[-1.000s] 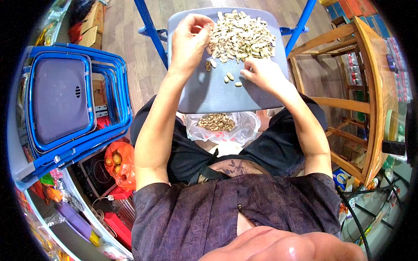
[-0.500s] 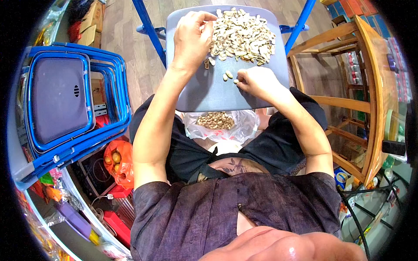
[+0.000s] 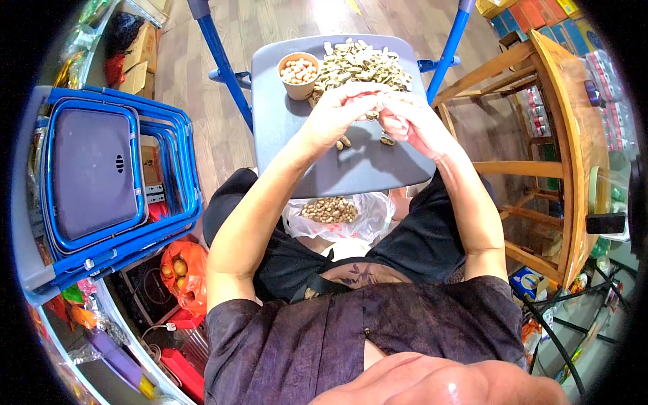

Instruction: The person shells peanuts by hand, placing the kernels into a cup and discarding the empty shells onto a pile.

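Over the grey seat [image 3: 283,155], my left hand [image 3: 344,111] and my right hand [image 3: 412,121] meet with fingertips pinched together around a peanut [image 3: 372,115], partly hidden by the fingers. Just beyond them lies a heap of peanut shells [image 3: 364,64]. A tan cup [image 3: 298,89] filled with pinkish shelled kernels [image 3: 299,70] stands to the left of the heap. Nearer to me on the seat rest a couple of loose unshelled peanuts [image 3: 344,142], plus one more piece [image 3: 387,141] below my right hand.
A white plastic bag [image 3: 378,216] of unshelled peanuts [image 3: 329,210] sits between my legs, under the seat's near edge. Folded blue-framed chairs [image 3: 94,158] stand at left, above an orange bag [image 3: 192,270]. At right is a wooden frame [image 3: 570,169].
Both hands have come together over the seat; the left moved right, uncovering the cup of kernels. My right hand rose from the loose peanuts. The view has shifted slightly.
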`<state>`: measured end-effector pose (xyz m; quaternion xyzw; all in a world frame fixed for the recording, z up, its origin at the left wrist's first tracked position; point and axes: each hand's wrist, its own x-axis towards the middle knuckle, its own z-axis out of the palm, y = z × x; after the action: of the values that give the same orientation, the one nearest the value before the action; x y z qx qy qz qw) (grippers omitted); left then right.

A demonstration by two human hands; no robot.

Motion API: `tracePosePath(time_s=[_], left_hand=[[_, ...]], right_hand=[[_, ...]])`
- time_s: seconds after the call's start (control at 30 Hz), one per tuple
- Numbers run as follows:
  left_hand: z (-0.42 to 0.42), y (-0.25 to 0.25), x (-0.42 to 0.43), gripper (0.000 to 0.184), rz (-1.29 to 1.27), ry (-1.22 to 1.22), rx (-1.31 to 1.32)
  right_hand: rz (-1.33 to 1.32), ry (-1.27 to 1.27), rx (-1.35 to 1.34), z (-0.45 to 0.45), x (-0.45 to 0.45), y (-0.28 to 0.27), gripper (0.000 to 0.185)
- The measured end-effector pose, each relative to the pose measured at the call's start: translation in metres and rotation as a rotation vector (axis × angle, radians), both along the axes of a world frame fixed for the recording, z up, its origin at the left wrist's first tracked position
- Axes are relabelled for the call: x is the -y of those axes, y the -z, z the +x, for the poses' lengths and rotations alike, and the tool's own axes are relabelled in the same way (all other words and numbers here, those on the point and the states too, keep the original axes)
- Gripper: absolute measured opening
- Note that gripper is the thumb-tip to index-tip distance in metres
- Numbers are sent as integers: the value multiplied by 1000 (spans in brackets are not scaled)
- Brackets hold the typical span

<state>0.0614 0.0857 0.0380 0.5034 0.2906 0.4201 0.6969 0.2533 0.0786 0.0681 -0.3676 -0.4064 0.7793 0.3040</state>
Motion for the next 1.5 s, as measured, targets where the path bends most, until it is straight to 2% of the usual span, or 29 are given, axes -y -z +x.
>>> tracePosePath(time_s=[0.13,0.2,0.23,0.3,0.43,0.5,0.6,0.73,0.8,0.9,1.0,1.1,1.23,1.3,1.43,1.5], left_hand=[[2,-1,0,25,-3,-23,63],[3,4,-1,23,0,-56,66],[3,8,-1,21,81,-163,-51],[4,11,-1,17,244,-326,-255],[6,10,3,17,412,-363,-446],[6,10,4,16,670,-362,-602],[7,8,8,19,685,-331,-721],[12,15,11,29,633,-408,-573],[12,12,14,44,453,-343,-571],[11,9,14,54,469,-318,-585],[11,13,14,56,503,-316,-585],[12,12,15,55,513,-311,-564],[10,9,16,51,500,-295,-555],[11,7,17,41,353,-254,-444],[11,19,13,30,249,-191,-278],[10,19,13,22,227,-199,-279]], right_hand=[[-14,22,-41,-2,0,6,21],[159,72,235,-2,0,14,24],[160,73,235,-1,-2,26,24],[624,106,551,-4,-6,44,28],[487,105,427,-11,1,31,32],[470,82,477,-11,2,31,31],[584,86,529,-10,1,35,30],[576,50,516,-7,-1,38,29],[625,98,510,-11,2,35,31],[635,84,551,-7,-1,41,33],[664,85,600,-5,-1,44,35],[601,60,635,-1,-1,41,28],[609,60,631,1,-1,37,28],[718,70,632,3,-2,41,28],[732,205,587,-1,-1,48,33],[574,160,460,-1,-2,46,33]])
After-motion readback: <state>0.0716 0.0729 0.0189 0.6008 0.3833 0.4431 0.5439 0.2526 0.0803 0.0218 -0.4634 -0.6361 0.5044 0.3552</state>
